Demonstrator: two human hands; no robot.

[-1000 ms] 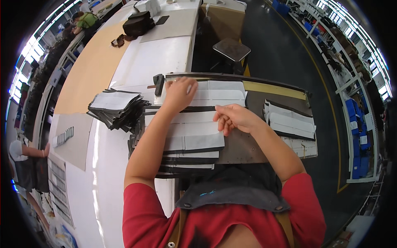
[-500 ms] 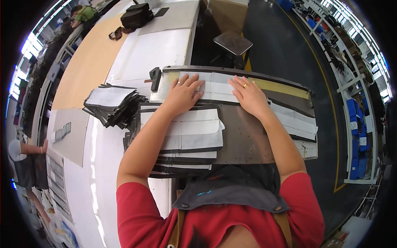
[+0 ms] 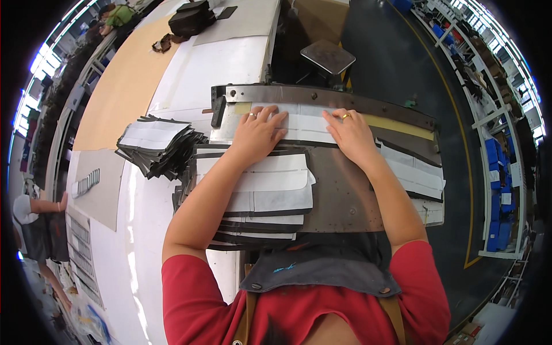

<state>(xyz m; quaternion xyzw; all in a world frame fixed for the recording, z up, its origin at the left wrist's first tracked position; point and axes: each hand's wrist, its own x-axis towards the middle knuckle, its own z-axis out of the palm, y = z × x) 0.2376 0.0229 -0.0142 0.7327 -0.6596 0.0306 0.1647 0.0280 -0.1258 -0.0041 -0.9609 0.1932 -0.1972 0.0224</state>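
Observation:
My left hand [image 3: 257, 133] and my right hand [image 3: 352, 135] both lie flat, fingers spread, on a white and grey flat piece [image 3: 303, 123] at the far edge of a dark metal work plate [image 3: 339, 195]. The piece sits against a long metal bar [image 3: 322, 99] with a yellow strip [image 3: 397, 125] beside it. Under my left forearm is a stack of similar white pieces with black edges [image 3: 270, 190]. More such pieces [image 3: 414, 172] lie to the right of my right forearm.
A fanned pile of black and white pieces [image 3: 155, 144] rests on the white table [image 3: 138, 241] at left. A black bag [image 3: 191, 18] sits far back. A metal stool [image 3: 328, 56] stands behind the bar. Another person [image 3: 34, 218] works at far left. Blue bins line the right shelves [image 3: 497, 190].
My right hand has moved from the middle of the plate up to the far edge beside my left hand. Both now press the white piece against the bar.

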